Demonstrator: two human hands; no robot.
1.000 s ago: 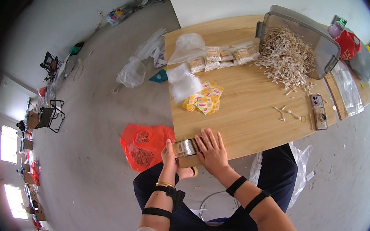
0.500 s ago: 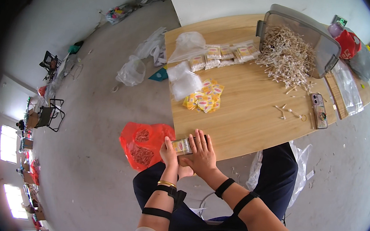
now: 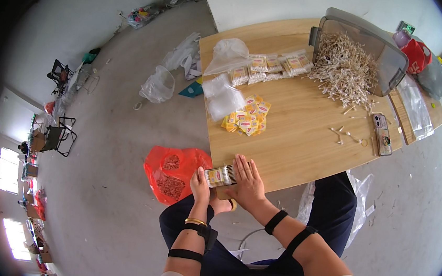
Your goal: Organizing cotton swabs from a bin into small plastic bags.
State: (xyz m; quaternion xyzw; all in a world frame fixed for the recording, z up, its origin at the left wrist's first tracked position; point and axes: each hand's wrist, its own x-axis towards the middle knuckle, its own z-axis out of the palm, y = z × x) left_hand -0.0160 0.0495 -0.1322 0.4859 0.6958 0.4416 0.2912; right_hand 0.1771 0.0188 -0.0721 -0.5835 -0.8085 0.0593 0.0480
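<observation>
At the table's near left edge lies a small clear pack of cotton swabs [image 3: 217, 176] with a yellow and white label. My left hand [image 3: 200, 185] grips its left end, thumb up along the side. Against the pack's right end rests my right hand [image 3: 249, 180], its fingers stretched out flat and its thumb spread below. Dark swab tips or sticks show between the label and the right fingers. Farther up the table sit a pile of yellow and white label cards [image 3: 247, 117] and a stack of clear plastic bags [image 3: 223, 98].
Filled swab packs [image 3: 259, 63] line the back of the table. A tipped grey bin [image 3: 394, 56] spills loose cotton swabs [image 3: 345, 65]. A phone [image 3: 382, 135] lies near the right edge. Beside the table's left corner, a red plastic bag [image 3: 150, 164] holds small reddish bits.
My right hand has shifted a little to the right, uncovering more of the pack. My left hand keeps its grip. The whole view has moved slightly.
</observation>
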